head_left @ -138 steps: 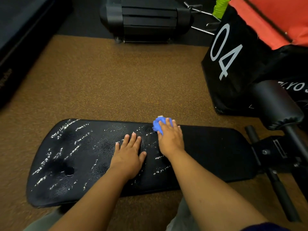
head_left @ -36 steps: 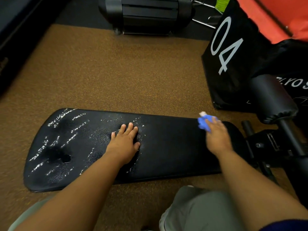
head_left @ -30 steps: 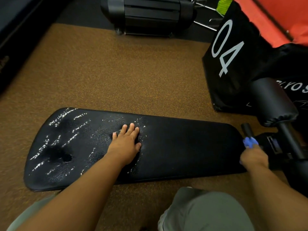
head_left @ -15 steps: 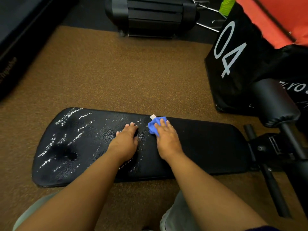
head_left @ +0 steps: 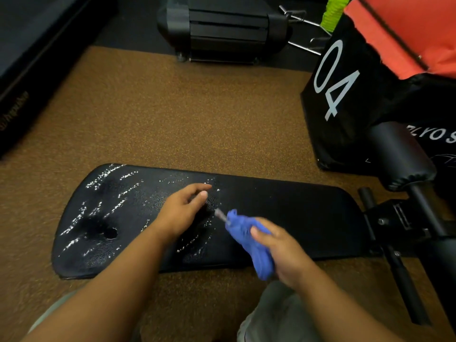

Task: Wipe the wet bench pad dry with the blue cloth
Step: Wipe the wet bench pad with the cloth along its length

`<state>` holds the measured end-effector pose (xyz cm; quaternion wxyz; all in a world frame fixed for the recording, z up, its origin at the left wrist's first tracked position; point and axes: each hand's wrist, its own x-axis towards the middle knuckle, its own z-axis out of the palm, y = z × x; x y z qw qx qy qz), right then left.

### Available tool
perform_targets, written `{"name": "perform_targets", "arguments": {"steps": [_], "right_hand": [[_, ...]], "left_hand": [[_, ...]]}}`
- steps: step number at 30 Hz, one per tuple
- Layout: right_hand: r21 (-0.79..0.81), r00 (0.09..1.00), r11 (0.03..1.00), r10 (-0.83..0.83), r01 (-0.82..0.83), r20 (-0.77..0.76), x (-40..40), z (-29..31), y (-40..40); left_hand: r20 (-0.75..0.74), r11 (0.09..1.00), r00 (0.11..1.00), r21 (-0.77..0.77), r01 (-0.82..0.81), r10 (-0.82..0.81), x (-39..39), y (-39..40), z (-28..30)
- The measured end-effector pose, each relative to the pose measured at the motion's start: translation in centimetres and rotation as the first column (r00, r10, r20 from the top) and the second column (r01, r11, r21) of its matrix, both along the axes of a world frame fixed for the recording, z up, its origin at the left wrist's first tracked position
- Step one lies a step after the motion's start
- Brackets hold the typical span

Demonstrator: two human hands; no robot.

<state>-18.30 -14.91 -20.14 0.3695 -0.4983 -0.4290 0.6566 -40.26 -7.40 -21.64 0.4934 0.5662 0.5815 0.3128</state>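
Observation:
The black bench pad (head_left: 296, 213) lies flat across the brown floor. Water streaks glisten on its left half; its right half looks matte and dry. My right hand (head_left: 283, 253) grips the bunched blue cloth (head_left: 249, 240) and holds it lifted above the pad's near edge, a small tag sticking out at the cloth's top. My left hand (head_left: 182, 211) hovers over the middle of the pad with fingers loosely apart, holding nothing.
A black bag marked "04" (head_left: 345, 95) with an orange top stands at the right. The bench's roller pad and black frame (head_left: 404, 218) extend from the pad's right end. A black machine (head_left: 222, 28) sits at the far edge of the brown floor (head_left: 172, 114).
My right hand has lifted the cloth off the pad and pulled it back toward me. My left hand, flat on the pad before, has risen and turned.

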Motion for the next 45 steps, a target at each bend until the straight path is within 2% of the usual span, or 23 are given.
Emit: {"name": "perform_targets", "arguments": {"steps": [1, 3, 5, 6, 7, 9, 11, 14, 15, 16, 17, 18, 19, 21, 22, 23, 26, 28, 30, 33, 36, 40, 45], "right_hand": [[-0.119, 0.978, 0.990, -0.093, 0.071, -0.189, -0.5, 0.7, 0.8], [-0.276, 0.888, 0.957, -0.206, 0.095, -0.410, -1.6, 1.5, 2.3], [-0.316, 0.841, 0.948, -0.205, 0.042, -0.501, -2.4, 1.5, 3.4], [-0.312, 0.856, 0.950, -0.177, 0.020, -0.485, -2.5, 1.4, 3.8], [-0.300, 0.902, 0.954, -0.146, 0.019, -0.407, -2.5, 1.2, 4.2], [-0.232, 0.994, 0.972, -0.063, 0.040, -0.093, -2.4, 0.7, 5.2], [-0.141, 0.981, 0.990, -0.001, 0.029, 0.193, -2.3, 0.1, 6.4], [-0.010, 0.947, 0.999, -0.032, 0.037, 0.320, -2.3, -0.6, 8.1], [0.067, 0.899, 0.996, -0.086, 0.063, 0.429, -2.3, -1.0, 8.7], [0.157, 0.799, 0.985, -0.147, 0.066, 0.584, -2.1, -1.7, 9.1], [0.245, 0.660, 0.969, -0.209, 0.040, 0.721, -1.7, -2.5, 9.4], [0.301, 0.534, 0.953, -0.250, -0.009, 0.807, -1.4, -3.3, 9.3], [0.316, 0.456, 0.947, -0.255, -0.060, 0.852, -1.1, -4.2, 9.1], [0.265, 0.390, 0.951, -0.186, -0.158, 0.902, -0.9, -5.9, 8.2], [0.246, 0.362, 0.948, -0.161, -0.203, 0.918, -0.8, -6.6, 7.8], [0.243, 0.334, 0.942, -0.157, -0.233, 0.929, -0.8, -7.1, 7.5], [0.283, 0.292, 0.927, -0.208, -0.245, 0.934, -0.9, -7.5, 7.3], [0.296, 0.276, 0.924, -0.228, -0.241, 0.934, -1.0, -7.6, 7.4], [0.308, 0.263, 0.921, -0.245, -0.237, 0.933, -1.1, -7.9, 7.4], [0.302, 0.246, 0.921, -0.242, -0.245, 0.938, -1.2, -7.8, 7.4], [0.301, 0.236, 0.921, -0.244, -0.247, 0.941, -1.2, -7.7, 7.4], [0.298, 0.222, 0.923, -0.246, -0.244, 0.944, -1.3, -7.8, 7.4], [0.310, 0.230, 0.920, -0.256, -0.242, 0.939, -1.3, -7.8, 7.4]], "left_hand": [[0.204, 0.996, 0.979, -0.088, 0.008, 0.010, 0.4, -0.2, 0.6], [0.490, 0.958, 0.871, -0.258, 0.129, 0.015, 1.1, -0.4, 1.0], [0.589, 0.914, 0.808, -0.336, 0.226, 0.017, 1.7, -0.4, 1.2], [0.593, 0.897, 0.804, -0.369, 0.242, 0.027, 1.9, -0.3, 1.2], [0.576, 0.886, 0.816, -0.401, 0.233, 0.046, 1.9, 0.0, 1.0], [0.526, 0.870, 0.848, -0.446, 0.211, 0.064, 1.7, 0.8, 0.8], [0.496, 0.871, 0.867, -0.448, 0.201, 0.055, 1.3, 1.6, 0.8], [0.484, 0.921, 0.872, -0.369, 0.123, 0.077, 1.2, 3.0, 1.7], [0.472, 0.948, 0.876, -0.313, 0.064, 0.096, 1.3, 3.6, 2.1], [0.438, 0.974, 0.892, -0.226, -0.009, 0.110, 1.3, 4.1, 2.6], [0.377, 0.991, 0.919, -0.100, -0.086, 0.118, 1.2, 4.6, 2.9], [0.276, 0.988, 0.952, 0.051, -0.148, 0.129, 1.0, 5.0, 3.1], [0.140, 0.962, 0.981, 0.218, -0.166, 0.137, 0.7, 5.3, 3.0], [-0.181, 0.877, 0.974, 0.479, -0.035, 0.137, 0.1, 5.7, 2.0], [-0.324, 0.861, 0.941, 0.502, 0.081, 0.100, -0.1, 5.8, 1.0], [-0.461, 0.874, 0.887, 0.443, 0.200, 0.030, -0.3, 5.9, 0.0], [-0.754, 0.900, 0.635, 0.148, 0.411, -0.166, 0.1, 4.9, -2.4], [-0.799, 0.904, 0.576, 0.104, 0.415, -0.173, 1.0, 3.8, -3.1], [-0.783, 0.925, 0.605, 0.111, 0.364, -0.144, 2.2, 3.0, -3.2], [-0.756, 0.977, 0.642, 0.014, 0.212, -0.129, 3.8, 3.5, -4.0], [-0.786, 0.990, 0.611, -0.006, 0.140, -0.091, 5.0, 3.9, -4.8], [-0.826, 0.984, 0.560, 0.046, 0.169, -0.057, 5.5, 4.1, -5.4], [-0.828, 0.952, 0.555, 0.107, 0.288, -0.075, 3.0, 5.2, -5.3]]}}
